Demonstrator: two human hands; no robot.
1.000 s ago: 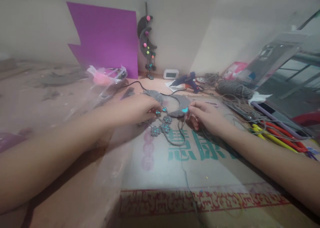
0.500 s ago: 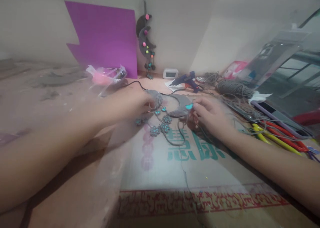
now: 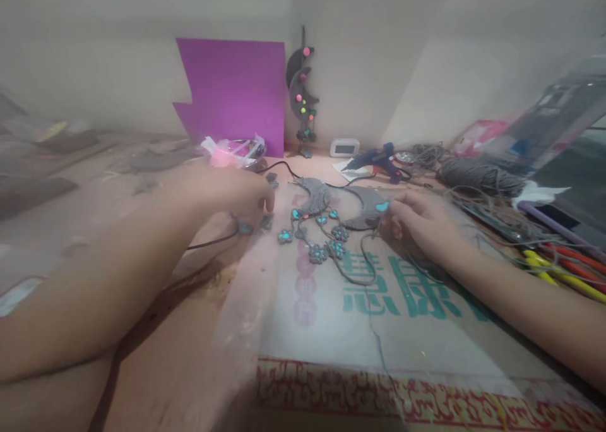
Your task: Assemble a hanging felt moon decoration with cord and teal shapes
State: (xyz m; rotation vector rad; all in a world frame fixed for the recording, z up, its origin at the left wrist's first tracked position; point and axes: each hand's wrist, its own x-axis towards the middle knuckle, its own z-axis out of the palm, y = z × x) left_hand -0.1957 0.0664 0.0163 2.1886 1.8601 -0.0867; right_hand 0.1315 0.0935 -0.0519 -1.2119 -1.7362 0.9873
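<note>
My right hand [image 3: 419,225] has its fingers pinched at the edge of a turquoise heart piece [image 3: 381,206], which overlaps the larger grey crescent [image 3: 362,212]. My left hand [image 3: 249,192] hangs with curled, blurred fingers over small grey-and-turquoise pieces [image 3: 245,228]; its fingertips are mostly hidden. Between the hands lies a smaller cord-wrapped crescent [image 3: 315,195] with strings hanging from it. On the strings are turquoise hearts and grey flowers [image 3: 317,253] with turquoise centres. A loop of grey cord [image 3: 357,283] runs below the larger crescent.
Against the wall stand a purple sheet [image 3: 237,91] and a hanging crescent ornament [image 3: 299,94]. A white clock [image 3: 344,147] and blue glue gun [image 3: 379,162] are behind the work. A cord spool [image 3: 478,176], phone [image 3: 553,217] and yellow-handled tool [image 3: 537,264] lie right. A printed board [image 3: 322,331] lies beneath.
My left hand has moved left, off the smaller crescent, to the small pieces beside it. My right hand stays at the turquoise heart. The whole view has shifted.
</note>
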